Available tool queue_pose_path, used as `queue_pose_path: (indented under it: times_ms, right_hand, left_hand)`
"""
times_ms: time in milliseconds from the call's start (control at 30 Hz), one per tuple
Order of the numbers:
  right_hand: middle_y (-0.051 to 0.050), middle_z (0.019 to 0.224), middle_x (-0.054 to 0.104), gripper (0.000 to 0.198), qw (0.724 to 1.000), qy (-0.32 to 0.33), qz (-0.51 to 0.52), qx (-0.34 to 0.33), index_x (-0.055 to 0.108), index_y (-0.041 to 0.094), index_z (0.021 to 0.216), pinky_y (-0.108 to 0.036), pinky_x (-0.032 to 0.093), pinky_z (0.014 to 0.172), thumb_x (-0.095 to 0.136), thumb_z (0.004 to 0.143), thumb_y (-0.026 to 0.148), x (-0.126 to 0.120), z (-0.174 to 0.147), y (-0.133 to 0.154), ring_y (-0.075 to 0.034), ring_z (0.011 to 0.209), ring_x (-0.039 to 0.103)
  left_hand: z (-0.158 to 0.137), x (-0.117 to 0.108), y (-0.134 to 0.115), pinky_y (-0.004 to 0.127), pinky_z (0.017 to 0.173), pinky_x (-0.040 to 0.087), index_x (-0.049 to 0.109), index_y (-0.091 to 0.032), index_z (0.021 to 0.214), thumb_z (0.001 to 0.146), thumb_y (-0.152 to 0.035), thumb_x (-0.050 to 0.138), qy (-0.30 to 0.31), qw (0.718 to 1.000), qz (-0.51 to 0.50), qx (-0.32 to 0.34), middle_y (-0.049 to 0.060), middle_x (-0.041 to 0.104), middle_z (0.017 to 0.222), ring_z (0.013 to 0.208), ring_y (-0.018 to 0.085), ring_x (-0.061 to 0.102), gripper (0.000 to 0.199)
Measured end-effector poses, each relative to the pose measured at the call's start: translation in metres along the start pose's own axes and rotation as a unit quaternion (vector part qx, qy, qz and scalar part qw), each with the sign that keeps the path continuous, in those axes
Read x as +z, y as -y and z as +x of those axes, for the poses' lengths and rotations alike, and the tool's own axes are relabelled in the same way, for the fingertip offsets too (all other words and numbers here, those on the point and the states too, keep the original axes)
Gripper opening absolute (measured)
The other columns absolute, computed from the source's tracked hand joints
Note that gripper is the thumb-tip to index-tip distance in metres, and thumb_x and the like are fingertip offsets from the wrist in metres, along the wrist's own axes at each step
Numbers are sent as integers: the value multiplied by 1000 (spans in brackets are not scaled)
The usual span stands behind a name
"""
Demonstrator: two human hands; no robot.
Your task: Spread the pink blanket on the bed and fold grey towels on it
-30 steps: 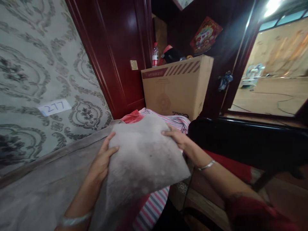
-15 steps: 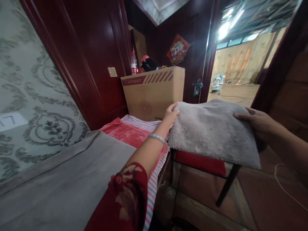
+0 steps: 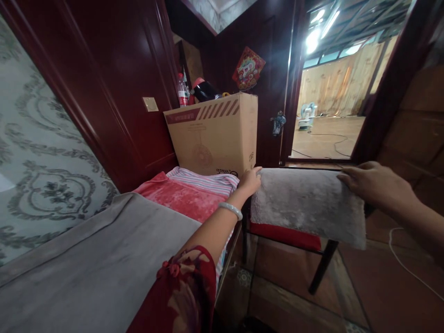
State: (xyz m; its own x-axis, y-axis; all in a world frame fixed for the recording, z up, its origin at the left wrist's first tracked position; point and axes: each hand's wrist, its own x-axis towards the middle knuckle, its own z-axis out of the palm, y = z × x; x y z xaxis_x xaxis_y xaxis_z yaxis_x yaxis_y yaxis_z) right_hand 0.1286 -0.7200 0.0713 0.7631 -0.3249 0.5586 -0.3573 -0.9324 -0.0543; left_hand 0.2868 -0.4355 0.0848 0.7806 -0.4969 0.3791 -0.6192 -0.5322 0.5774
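Holding cloth (image 3: 305, 201) over chair (image 3: 286, 237) near doorway (image 3: 333, 92)

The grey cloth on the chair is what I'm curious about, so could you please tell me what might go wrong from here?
The grey cloth could slide off the chair if the left hand and right hand let go unevenly, as both grip its upper edge. The pale cord on the floor at the right might catch a passing foot.

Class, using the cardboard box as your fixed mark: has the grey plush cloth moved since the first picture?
Yes, rightward: the grey plush cloth first appeared below the cardboard box; now it hangs to the box's lower right.
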Motion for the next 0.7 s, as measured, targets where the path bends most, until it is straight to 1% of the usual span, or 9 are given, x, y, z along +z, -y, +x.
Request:
queue_pose_path:
  times_ms: [67,133,200,233,333,400,467,567,700]
  right_hand:
    - [-20,131,62,70,999,-21,-24,-41,72,21,124,-54,50,89,29,91,66,-6,-6,15,-42,113,58]
    - [-16,145,53,76,992,-24,-33,-123,61,22,140,-57,45,99,33,90,70,-3,-10,31,-42,124,52]
    - [-14,150,49,81,981,-5,-33,-191,49,22,151,-58,40,105,40,87,71,6,-11,42,-42,130,47]
    - [-15,150,48,83,978,3,-33,-208,46,22,153,-57,40,105,45,86,71,11,-10,46,-42,131,46]
    - [-17,144,53,84,977,-2,-31,-210,44,21,154,-54,44,99,52,85,67,22,-7,48,-40,125,50]
    - [-18,140,55,81,977,-13,-29,-210,45,22,152,-52,46,96,55,84,66,27,-5,44,-40,122,52]
    - [-18,138,56,81,975,-18,-27,-219,46,23,151,-52,47,96,56,83,66,28,-2,40,-39,121,53]
    - [-18,136,57,84,972,-10,-19,-233,46,23,151,-51,48,94,56,82,69,27,1,36,-39,120,54]
    - [-18,135,58,81,970,13,-22,-240,46,22,151,-50,51,89,55,83,66,22,4,37,-39,116,56]
  left_hand:
    - [-1,3,2,36,113,42,62,-18,139,93,-12,52,-1,1000,16,5,11,66,137,131,23,57,48]
    - [-2,6,3,35,113,42,59,-18,142,95,-14,50,1,999,31,13,12,64,139,132,22,56,48]
    - [-5,6,4,34,114,40,58,-16,143,95,-14,48,3,999,44,24,13,62,140,134,22,54,49]
    - [-7,5,4,34,114,40,57,-16,144,95,-14,47,5,998,52,32,13,61,142,135,22,53,50]
    - [-19,0,1,39,115,38,51,-16,148,96,-24,52,2,992,105,69,15,50,152,138,26,48,53]
    - [-27,-3,-1,47,116,34,46,-19,152,91,-38,64,-2,979,167,115,15,38,160,142,33,41,66]
    - [-31,-6,-2,52,118,29,39,-21,155,83,-47,74,14,961,217,173,15,32,164,146,38,33,84]
    - [-28,-4,0,50,117,30,34,-22,157,80,-46,79,55,944,246,215,15,40,159,147,35,32,92]
    - [-19,3,2,47,112,36,41,-21,150,83,-32,78,44,948,253,188,14,49,150,138,34,43,78]
